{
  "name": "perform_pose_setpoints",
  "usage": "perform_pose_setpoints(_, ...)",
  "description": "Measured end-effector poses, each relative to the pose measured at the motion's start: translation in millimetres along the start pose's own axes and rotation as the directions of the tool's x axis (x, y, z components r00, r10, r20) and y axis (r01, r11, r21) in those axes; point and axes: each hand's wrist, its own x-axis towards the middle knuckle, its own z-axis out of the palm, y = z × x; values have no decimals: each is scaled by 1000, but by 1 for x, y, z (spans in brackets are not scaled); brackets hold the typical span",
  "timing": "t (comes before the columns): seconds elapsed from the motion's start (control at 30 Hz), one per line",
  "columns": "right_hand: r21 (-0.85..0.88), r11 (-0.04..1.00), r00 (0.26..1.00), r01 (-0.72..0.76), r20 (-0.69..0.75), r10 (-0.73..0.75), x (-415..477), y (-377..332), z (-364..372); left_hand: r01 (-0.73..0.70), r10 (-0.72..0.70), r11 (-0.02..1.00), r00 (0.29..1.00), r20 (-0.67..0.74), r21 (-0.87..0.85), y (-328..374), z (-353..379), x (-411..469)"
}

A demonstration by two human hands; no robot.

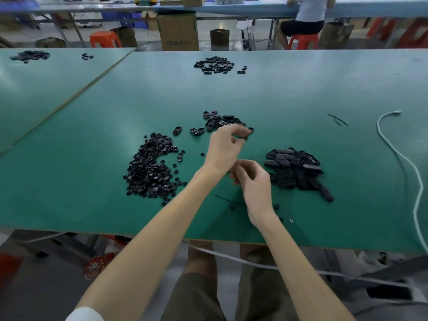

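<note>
On the table (92, 135), a heap of small round parts (148, 167) lies left and a heap of oval shells (294, 167) right, well apart. Between them sit the left hand (225, 147), farther, and the right hand (252, 181), nearer. A smaller cluster of ovals (222, 122) lies behind the left hand, seemingly touching its fingertips. Another pile (215, 65) lies far back, and a cable (393, 147) runs down the right.

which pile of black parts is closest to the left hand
The small middle pile of oval shells: the left hand has its fingertips at its near edge. The round-piece pile, the right oval pile and the far pile lie apart.
</note>
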Motion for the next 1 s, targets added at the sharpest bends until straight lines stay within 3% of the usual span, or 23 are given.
perform_pose_setpoints(0.2,-11,1000,999,-13,-43,13,2,2,1,24,-79,924,989,128,382,-34,-33,-7)
perform_pose_setpoints(0.33,-4,1000,998,-17,-67,16,2,2,1,-29,-98,875,967,236,484,-42,-32,-15)
perform_pose_setpoints(0.43,-9,1000,997,-18,-71,17,3,2,1,-23,-117,840,968,223,541,-46,-25,-20)
perform_pose_setpoints(0.53,-9,1000,997,-18,-77,17,3,3,0,-91,-36,826,976,214,556,-48,-21,-25)
perform_pose_setpoints(0.63,-1,1000,996,-25,-82,25,2,3,0,-71,-7,860,989,150,506,-52,-24,-30)
perform_pose_setpoints(0.77,3,1000,998,-16,-65,17,1,2,0,22,-33,968,999,40,250,-56,-30,-35)
perform_pose_setpoints(1.0,-22,1000,998,8,69,-6,-2,-1,0,62,-65,998,991,116,28,-52,-45,-47)
